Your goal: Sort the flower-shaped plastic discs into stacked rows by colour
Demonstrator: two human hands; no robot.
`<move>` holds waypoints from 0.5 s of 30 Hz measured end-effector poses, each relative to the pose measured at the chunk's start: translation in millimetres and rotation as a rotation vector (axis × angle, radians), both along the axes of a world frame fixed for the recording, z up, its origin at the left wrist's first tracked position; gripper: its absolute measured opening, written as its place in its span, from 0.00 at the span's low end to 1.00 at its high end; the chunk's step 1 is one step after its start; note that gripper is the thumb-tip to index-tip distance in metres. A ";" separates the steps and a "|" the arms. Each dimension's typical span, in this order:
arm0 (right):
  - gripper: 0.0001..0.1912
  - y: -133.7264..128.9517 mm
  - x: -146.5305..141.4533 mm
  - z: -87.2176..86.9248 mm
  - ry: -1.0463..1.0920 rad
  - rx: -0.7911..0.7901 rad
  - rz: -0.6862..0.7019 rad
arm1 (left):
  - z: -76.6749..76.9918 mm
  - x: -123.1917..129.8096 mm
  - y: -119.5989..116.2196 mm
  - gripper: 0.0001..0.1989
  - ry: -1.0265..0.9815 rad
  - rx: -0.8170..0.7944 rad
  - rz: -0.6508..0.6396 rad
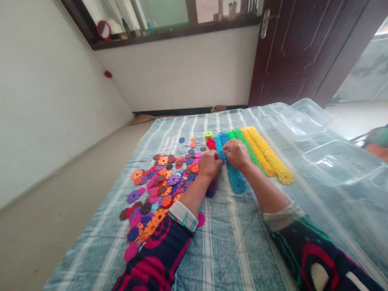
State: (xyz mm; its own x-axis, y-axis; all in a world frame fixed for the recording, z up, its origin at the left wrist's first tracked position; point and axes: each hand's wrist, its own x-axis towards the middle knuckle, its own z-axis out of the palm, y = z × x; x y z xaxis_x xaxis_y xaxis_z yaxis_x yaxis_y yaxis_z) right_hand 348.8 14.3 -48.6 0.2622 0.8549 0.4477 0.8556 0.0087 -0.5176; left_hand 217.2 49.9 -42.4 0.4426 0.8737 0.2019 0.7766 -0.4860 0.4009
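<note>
My left hand point(209, 165) is closed at the near side of a red row of notched plastic discs point(211, 144); whatever its fingers hold is hidden. Thumb and fingers of my right hand point(237, 154) come together in a pinch over the blue discs point(237, 184), close to my left hand. Any piece in that pinch is too small to make out. Overlapping discs also form a green row point(253, 150) and a yellow row point(269, 157) to the right. Left of my hands, a loose pile of mixed-colour discs point(163, 180) spreads over the striped cloth point(224, 250).
Two clear plastic containers stand at the right, one nearer point(342, 163) and one farther back point(306, 119). A few single discs point(193, 140) lie behind the pile. Beyond the cloth's far edge are a white wall point(182, 72) and a dark red door point(291, 52).
</note>
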 end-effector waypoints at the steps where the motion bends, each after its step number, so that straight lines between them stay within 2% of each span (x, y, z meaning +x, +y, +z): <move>1: 0.10 0.4 -0.4 -0.4 -0.009 -0.012 0.005 | 0.1 0.0 -0.7 0.03 0.003 0.005 -0.001; 8: 0.13 -2.0 -2.1 -0.4 -0.117 -0.102 0.030 | -1.4 -0.6 -2.6 0.04 0.007 0.035 -0.004; 15: 0.12 -4.9 1.7 3.3 -0.120 -0.094 -0.010 | -1.7 -0.7 -1.9 0.07 -0.009 0.037 -0.003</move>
State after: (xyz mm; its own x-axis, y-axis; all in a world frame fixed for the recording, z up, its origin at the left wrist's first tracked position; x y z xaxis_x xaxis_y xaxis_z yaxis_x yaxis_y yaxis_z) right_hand 350.5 9.4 -45.4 0.2203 0.8923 0.3940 0.9111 -0.0440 -0.4098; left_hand 216.4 48.0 -44.1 0.4436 0.8640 0.2382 0.7716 -0.5034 0.3889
